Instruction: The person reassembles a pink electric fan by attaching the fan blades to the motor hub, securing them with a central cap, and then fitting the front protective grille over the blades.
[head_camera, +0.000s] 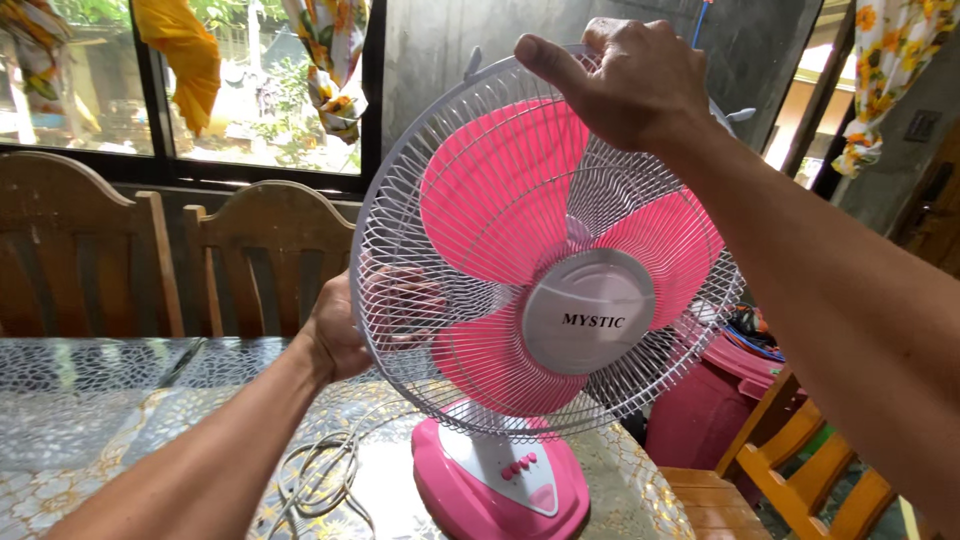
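A pink table fan stands on the table, with a white wire grille, pink blades, a grey hub cap and a pink base with small buttons. My left hand grips the grille's left rim, fingers reaching behind the wires. My right hand closes on the top rim of the grille. A white power cord lies coiled on the table left of the base.
The table has a patterned plastic cover. Two dark wooden chair backs stand behind it below a window. A pink bin and an orange wooden chair sit at the right.
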